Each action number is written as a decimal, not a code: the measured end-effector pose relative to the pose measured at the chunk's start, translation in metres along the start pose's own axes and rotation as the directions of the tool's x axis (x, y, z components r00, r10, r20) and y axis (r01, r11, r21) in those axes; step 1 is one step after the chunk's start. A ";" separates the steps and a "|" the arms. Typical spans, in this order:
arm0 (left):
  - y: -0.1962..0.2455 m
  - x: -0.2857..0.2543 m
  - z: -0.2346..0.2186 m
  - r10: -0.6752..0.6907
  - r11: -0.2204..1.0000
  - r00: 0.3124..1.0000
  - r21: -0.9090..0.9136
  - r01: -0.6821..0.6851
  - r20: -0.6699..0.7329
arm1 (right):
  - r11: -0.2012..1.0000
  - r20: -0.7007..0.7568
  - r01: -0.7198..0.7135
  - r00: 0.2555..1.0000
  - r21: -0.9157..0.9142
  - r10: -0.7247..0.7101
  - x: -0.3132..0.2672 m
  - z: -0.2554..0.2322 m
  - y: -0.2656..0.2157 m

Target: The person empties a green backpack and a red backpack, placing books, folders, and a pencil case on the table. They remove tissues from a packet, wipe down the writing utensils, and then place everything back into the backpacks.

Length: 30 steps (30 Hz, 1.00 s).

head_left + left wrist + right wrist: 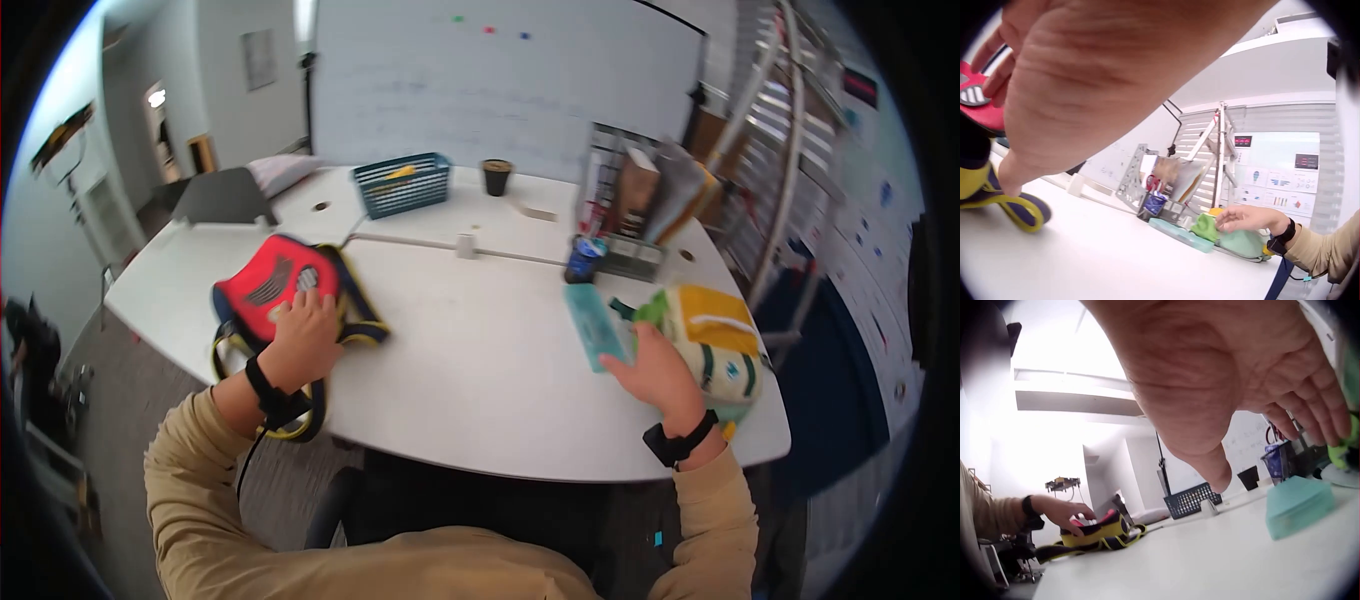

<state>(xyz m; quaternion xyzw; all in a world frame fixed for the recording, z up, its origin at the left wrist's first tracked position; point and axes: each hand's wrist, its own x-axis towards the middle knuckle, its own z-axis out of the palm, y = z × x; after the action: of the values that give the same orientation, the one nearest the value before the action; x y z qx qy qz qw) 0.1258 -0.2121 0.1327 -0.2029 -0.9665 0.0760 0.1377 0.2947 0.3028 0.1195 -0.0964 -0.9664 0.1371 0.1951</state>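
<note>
On the left side of the table lies a small red backpack (262, 283) with navy straps edged in yellow. My left hand (308, 335) rests on top of it, fingers spread loosely over the red panel near a grey patch. At the right, a cream, green and yellow backpack (712, 350) lies by the table's edge. My right hand (655, 372) is beside its green end, with fingers extended and the thumb apart, as the right wrist view shows. Just left of that hand is a translucent teal case (596, 328), flat on the table; the thumb overlaps its edge in the head view.
Behind the teal case stand a blue pen cup (584, 260) and a file rack (625, 200) of books and folders. Farther back are a blue-green basket (403, 186) and a black cup (496, 178). A small white block (466, 245) sits mid-table.
</note>
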 end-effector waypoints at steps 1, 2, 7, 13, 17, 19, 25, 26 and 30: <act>-0.016 -0.005 0.009 -0.018 1.000 1.000 0.009 0.018 0.011 | 0.997 0.019 -0.012 1.000 -0.079 0.013 0.004 0.021 0.001; -0.029 -0.011 0.016 -0.034 0.999 0.999 -0.026 0.035 0.021 | 0.994 0.046 -0.019 0.999 -0.106 0.024 0.008 0.036 0.001; -0.067 -0.024 0.026 -0.026 0.989 0.993 -0.144 0.008 -0.119 | 0.983 0.121 -0.058 0.989 -0.173 0.080 0.028 0.062 0.002; -0.088 -0.016 0.005 -0.153 0.925 0.917 -0.379 0.002 -0.369 | 0.926 0.356 -0.327 0.901 0.187 0.246 0.041 0.042 -0.021; -0.106 -0.004 -0.023 -0.254 0.894 0.718 -0.440 -0.081 -0.648 | 0.615 0.557 -0.452 0.830 0.646 0.025 0.045 0.012 -0.073; -0.118 0.000 -0.032 -0.297 0.894 0.694 -0.446 -0.038 -0.655 | 0.509 0.618 -0.467 0.767 0.723 -0.175 0.047 0.005 -0.106; -0.137 0.008 -0.027 -0.279 0.899 0.672 -0.432 -0.067 -0.686 | 0.451 0.607 -0.418 0.648 0.788 -0.460 0.078 0.018 -0.230; -0.137 0.008 -0.027 -0.277 0.898 0.672 -0.433 -0.073 -0.687 | 0.462 0.604 -0.401 0.630 0.791 -0.488 0.087 0.026 -0.251; -0.133 0.004 -0.030 -0.276 0.884 0.679 -0.457 -0.098 -0.680 | 0.524 0.646 -0.396 0.590 0.754 -0.485 0.139 0.078 -0.325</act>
<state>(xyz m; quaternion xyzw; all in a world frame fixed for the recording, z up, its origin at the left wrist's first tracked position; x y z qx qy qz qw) 0.0814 -0.3286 0.1892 -0.1938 -0.8291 -0.2477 0.4622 0.0939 0.0113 0.1972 0.1137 -0.7459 0.6109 -0.2399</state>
